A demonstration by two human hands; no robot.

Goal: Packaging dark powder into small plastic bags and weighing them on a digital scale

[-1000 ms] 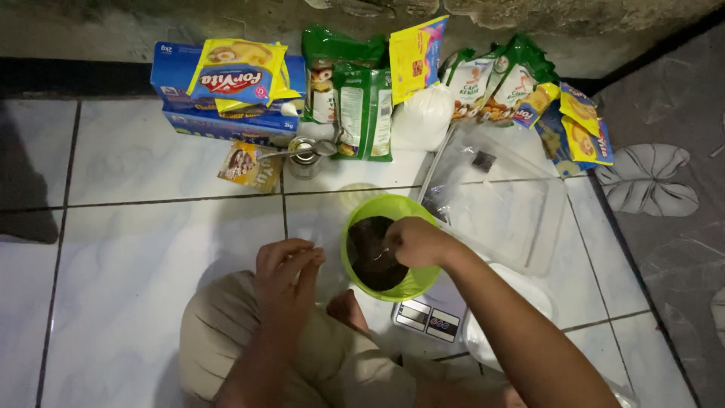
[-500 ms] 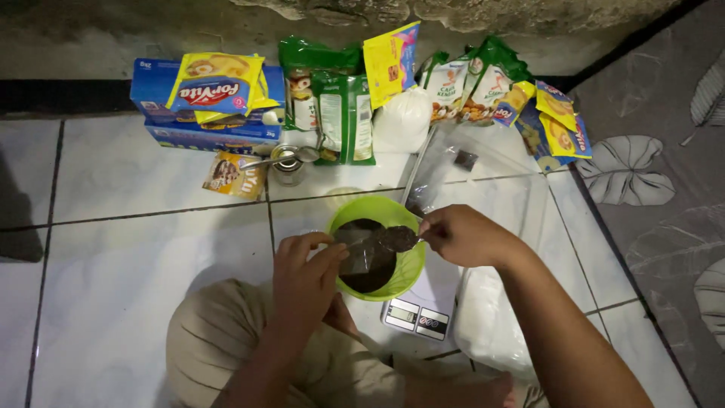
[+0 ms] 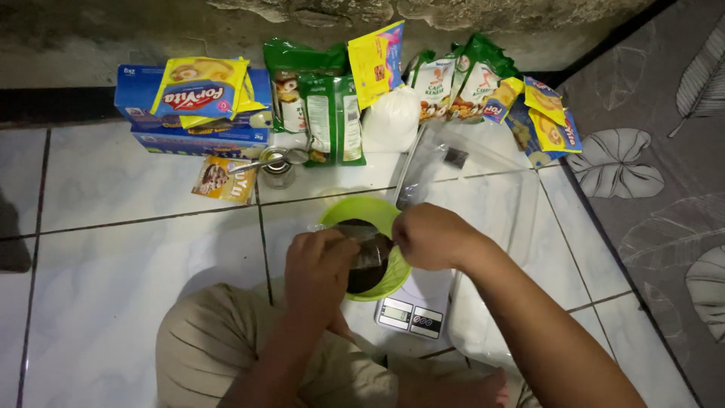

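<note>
Both hands, left hand (image 3: 321,261) and right hand (image 3: 430,236), pinch one clear packet (image 3: 368,245) over one green bowl (image 3: 355,215).

White tiled floor under a rough wall.
I see glossy white floor tiles (image 3: 113,227) with dark grout, a rough stone wall (image 3: 151,30) along the top, and a grey leaf-patterned mat (image 3: 664,189) at right; light is dim.

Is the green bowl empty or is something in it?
Not empty. The green bowl holds something dark inside, under both hands.
</note>
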